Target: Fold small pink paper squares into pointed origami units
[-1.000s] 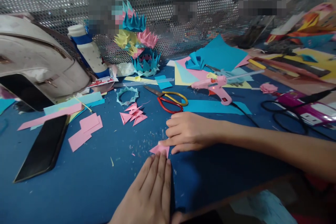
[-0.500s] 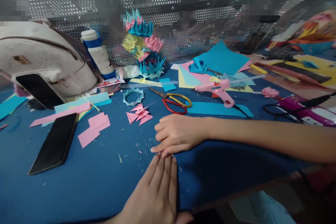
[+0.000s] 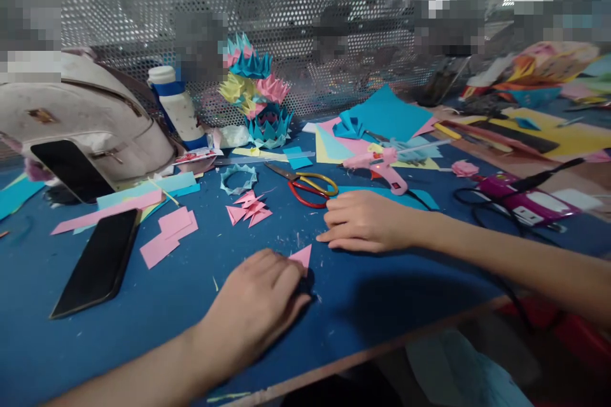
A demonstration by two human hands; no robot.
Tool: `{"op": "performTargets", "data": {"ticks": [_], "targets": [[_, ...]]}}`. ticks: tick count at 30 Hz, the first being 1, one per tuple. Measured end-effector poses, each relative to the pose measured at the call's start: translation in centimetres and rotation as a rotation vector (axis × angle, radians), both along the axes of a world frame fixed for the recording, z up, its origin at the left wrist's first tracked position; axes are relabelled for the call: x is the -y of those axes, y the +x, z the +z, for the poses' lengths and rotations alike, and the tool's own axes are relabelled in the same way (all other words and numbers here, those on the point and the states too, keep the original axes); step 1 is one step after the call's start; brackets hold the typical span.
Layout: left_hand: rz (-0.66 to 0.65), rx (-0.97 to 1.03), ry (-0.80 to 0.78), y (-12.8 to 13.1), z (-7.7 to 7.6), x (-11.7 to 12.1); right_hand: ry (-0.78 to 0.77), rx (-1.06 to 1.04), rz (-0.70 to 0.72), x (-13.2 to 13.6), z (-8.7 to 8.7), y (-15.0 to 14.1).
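Observation:
My left hand (image 3: 258, 299) rests palm down on the blue tabletop, fingers curled over a small pink paper triangle (image 3: 302, 257). Only the triangle's tip shows; the rest is hidden under my fingers. To its right my right hand (image 3: 365, 221) lies palm down with its fingers loosely stretched out, apart from the triangle, and nothing shows in it. Just beyond that hand are scissors (image 3: 312, 184) with red and yellow handles. Several folded pink paper pieces (image 3: 249, 208) lie in a pile near a light-blue folded paper ring (image 3: 238, 179).
A pink glue gun (image 3: 377, 166) lies beyond my right hand, its cord trailing right toward a purple power strip (image 3: 522, 197). At left are pink paper squares (image 3: 169, 235), a phone (image 3: 98, 264), a backpack (image 3: 95, 108) and a bottle (image 3: 174, 105). A folded-paper stack (image 3: 267, 124) stands behind.
My hands have come apart: the right moved right, and the left turned and curled over the pink triangle, whose tip now shows. The view has shifted slightly.

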State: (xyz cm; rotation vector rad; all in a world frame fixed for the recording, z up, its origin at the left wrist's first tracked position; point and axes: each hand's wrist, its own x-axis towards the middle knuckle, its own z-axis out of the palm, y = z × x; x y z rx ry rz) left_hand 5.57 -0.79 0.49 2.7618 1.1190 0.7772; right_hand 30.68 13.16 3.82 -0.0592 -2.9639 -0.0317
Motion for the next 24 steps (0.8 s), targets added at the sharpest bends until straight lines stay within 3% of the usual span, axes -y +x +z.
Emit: {"op": "performTargets", "data": {"ticks": [9,13,16,20,24], "targets": [[0.117,0.106,-0.104,-1.3,-0.9,-3.1,-0.147,-0.028,-0.050,0.6,-1.4,-3.9],[0.139,0.117,-0.035,-1.7,-1.0,-3.6,-0.265,-0.022,-0.099,1.1,-1.4,-5.4],[0.154,0.107,0.079,-2.0,-0.7,-3.2,-0.442,-0.029,-0.243,1.8,-1.2,-5.8],[0.069,0.053,0.222,-1.8,-0.1,-2.0,-0.649,-0.090,-0.421,3.2,-1.3,-5.8],[-0.048,-0.003,0.281,-1.4,0.2,-1.1,-0.763,-0.085,-0.490,4.5,-1.4,-5.4]]}}
